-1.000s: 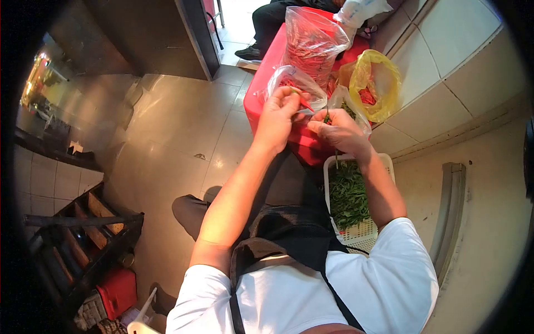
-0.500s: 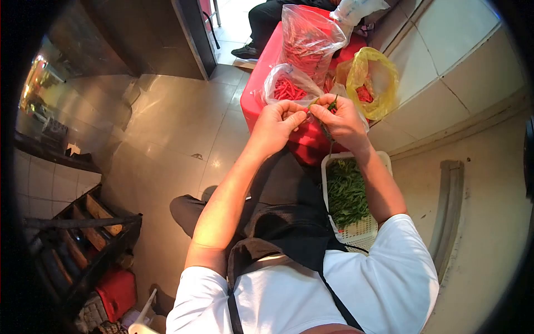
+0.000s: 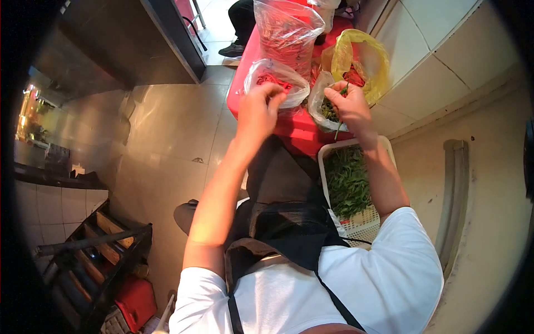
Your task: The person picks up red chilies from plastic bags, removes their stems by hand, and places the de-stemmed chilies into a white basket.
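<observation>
My left hand [image 3: 259,110] hangs over the near side of a clear plastic bag [image 3: 300,96] of red chillies [image 3: 278,81]. Its thumb and fingers are apart, with nothing visible held between them. Farther right, my right hand [image 3: 351,107] is closed in a pinch on a green sprig [image 3: 339,129], whose thin stem dangles below the palm. Under that hand is a second clear bag [image 3: 316,107] with dark green bits inside. A white plastic basket [image 3: 356,229] of leafy greens [image 3: 346,181] stands beside my right thigh, below my forearm.
The bags sit on a red stool or table [image 3: 245,67]. A large clear bag of red chillies [image 3: 286,42] and a yellow bag [image 3: 378,58] stand farther back. Tiled wall [image 3: 414,106] borders the right. A dark rack [image 3: 105,239] stands lower left. Another person's leg [image 3: 240,25] shows at the top.
My hands were together, fingertips meeting in front of the bags. Now they are apart: the left has moved left over the chilli bag, the right slightly right with the green sprig.
</observation>
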`<state>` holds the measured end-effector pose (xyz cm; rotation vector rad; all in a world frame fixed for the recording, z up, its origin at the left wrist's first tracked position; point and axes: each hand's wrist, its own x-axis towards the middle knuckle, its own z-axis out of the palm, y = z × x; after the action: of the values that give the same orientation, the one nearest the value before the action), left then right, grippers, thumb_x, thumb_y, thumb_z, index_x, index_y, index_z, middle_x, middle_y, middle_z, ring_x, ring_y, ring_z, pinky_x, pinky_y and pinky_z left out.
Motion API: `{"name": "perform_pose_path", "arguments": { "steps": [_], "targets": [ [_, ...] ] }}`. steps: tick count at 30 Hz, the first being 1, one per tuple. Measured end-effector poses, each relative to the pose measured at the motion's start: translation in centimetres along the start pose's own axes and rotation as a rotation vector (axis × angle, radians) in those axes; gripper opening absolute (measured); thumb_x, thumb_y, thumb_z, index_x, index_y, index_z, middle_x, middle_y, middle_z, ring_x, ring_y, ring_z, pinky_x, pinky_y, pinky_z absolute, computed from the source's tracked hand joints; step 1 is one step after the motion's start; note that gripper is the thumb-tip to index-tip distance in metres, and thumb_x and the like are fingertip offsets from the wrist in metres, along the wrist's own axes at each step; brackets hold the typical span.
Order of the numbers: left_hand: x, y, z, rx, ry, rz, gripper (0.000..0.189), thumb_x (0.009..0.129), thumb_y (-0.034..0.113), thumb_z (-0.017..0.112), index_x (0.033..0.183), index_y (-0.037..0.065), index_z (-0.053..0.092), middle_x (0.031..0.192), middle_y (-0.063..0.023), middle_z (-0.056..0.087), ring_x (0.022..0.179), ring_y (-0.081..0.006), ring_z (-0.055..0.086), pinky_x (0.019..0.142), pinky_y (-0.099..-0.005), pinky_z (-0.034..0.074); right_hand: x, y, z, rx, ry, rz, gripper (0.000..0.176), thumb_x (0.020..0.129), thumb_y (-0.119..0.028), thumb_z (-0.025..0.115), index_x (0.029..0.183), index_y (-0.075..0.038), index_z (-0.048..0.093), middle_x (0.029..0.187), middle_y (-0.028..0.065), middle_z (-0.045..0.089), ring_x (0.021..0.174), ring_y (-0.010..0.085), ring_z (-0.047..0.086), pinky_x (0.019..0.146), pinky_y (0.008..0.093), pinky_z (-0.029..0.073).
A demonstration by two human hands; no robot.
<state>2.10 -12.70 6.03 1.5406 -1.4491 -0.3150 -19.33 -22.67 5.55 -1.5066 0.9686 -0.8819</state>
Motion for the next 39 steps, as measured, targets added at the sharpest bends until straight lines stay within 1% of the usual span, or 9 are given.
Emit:
{"name": "perform_pose_path", "arguments": {
  "steps": [2,3,6,12,16,22,29,31,39],
  "targets": [
    [2.8,-2.3,0.8,0.138,-0.018,-0.005,0.022,0.084,0.012,0.07,0.105,0.004,0.067,0.088,-0.0187,0.069,0.081,-0.0277,0.069,0.07,-0.0367,0.052,1.8,2.9,-1.8,-0.353,0.115,-0.209,0.021,0.084,-0.02,0.071,0.084,-0.001,0.062,0.066,0.0016,0.059,0.058,0.0114,0.056,0.055,0.0296,0.045],
    [3.9,-2.5,1.0,0.206,-0.024,-0.004,0.025,0.083,0.013,0.071,0.106,0.005,0.067,0.091,-0.0213,0.069,0.085,-0.0317,0.07,0.072,-0.0389,0.052,1.9,2.6,-2.1,-0.406,0.116,-0.146,0.023,0.081,-0.019,0.073,0.083,0.002,0.064,0.067,0.0025,0.06,0.065,0.0131,0.058,0.063,0.0322,0.047],
    [5.2,-1.9,1.4,0.365,0.023,0.013,0.026,0.082,0.012,0.071,0.107,0.004,0.068,0.094,-0.0226,0.068,0.088,-0.0367,0.067,0.075,-0.0409,0.053,2.3,3.1,-2.7,-0.706,0.036,-0.038,0.024,0.08,-0.02,0.072,0.086,0.002,0.065,0.069,0.0034,0.061,0.064,0.0136,0.057,0.063,0.0314,0.047],
    [1.9,-0.2,2.1,-0.028,-0.078,0.001,0.026,0.086,0.01,0.068,0.109,-0.001,0.066,0.096,-0.0185,0.071,0.087,-0.0267,0.07,0.078,-0.0351,0.052,0.9,1.5,-2.3,0.271,-0.232,0.241,0.025,0.097,-0.028,0.057,0.096,-0.004,0.06,0.068,0.001,0.056,0.052,0.0099,0.05,0.045,0.0235,0.036],
    [0.2,0.7,2.3,-0.411,-0.234,-0.295,0.024,0.092,0.01,0.063,0.11,-0.006,0.064,0.087,-0.0049,0.068,0.08,-0.0095,0.062,0.071,-0.0248,0.049,0.8,-0.1,-0.3,0.704,-0.317,0.326,0.028,0.101,-0.033,0.051,0.096,-0.006,0.055,0.067,-0.0014,0.05,0.048,0.0059,0.043,0.038,0.0202,0.03],
    [-1.3,1.2,2.9,-0.832,-0.28,-0.421,0.022,0.093,0.015,0.064,0.106,-0.003,0.064,0.088,-0.0045,0.069,0.079,-0.0101,0.062,0.069,-0.0261,0.051,0.0,-1.1,3.1,0.72,-0.333,0.228,0.033,0.1,-0.038,0.051,0.103,-0.005,0.058,0.084,0.0036,0.064,0.049,0.0057,0.045,0.039,0.0204,0.031],
    [-2.7,1.6,1.5,-0.834,-0.067,-0.346,0.016,0.091,0.011,0.064,0.1,-0.002,0.065,0.078,-0.0056,0.07,0.069,-0.0097,0.063,0.064,-0.0256,0.05,-0.8,-1.0,7.0,0.634,-0.339,0.161,0.039,0.099,-0.038,0.053,0.116,-0.004,0.058,0.093,0.0066,0.068,0.047,0.0036,0.047,0.039,0.0184,0.035],
    [-3.2,1.1,0.9,-0.581,0.007,-0.349,0.012,0.09,0.01,0.066,0.094,-0.001,0.066,0.077,-0.0014,0.066,0.068,-0.0066,0.057,0.062,-0.0234,0.046,-1.4,-1.8,7.9,0.593,-0.306,0.133,0.035,0.098,-0.033,0.057,0.115,-0.002,0.059,0.094,0.0069,0.068,0.048,0.0031,0.046,0.04,0.0181,0.035],
    [-4.3,-0.5,-1.2,-0.37,0.206,-0.316,0.009,0.086,0.008,0.069,0.091,-0.001,0.068,0.075,-0.0009,0.065,0.067,-0.0068,0.055,0.062,-0.0246,0.046,-0.8,-1.3,8.3,0.283,-0.224,0.063,0.021,0.094,-0.018,0.064,0.103,0.001,0.063,0.072,-0.0021,0.057,0.05,0.0016,0.043,0.045,0.0182,0.033]
  ]
}}
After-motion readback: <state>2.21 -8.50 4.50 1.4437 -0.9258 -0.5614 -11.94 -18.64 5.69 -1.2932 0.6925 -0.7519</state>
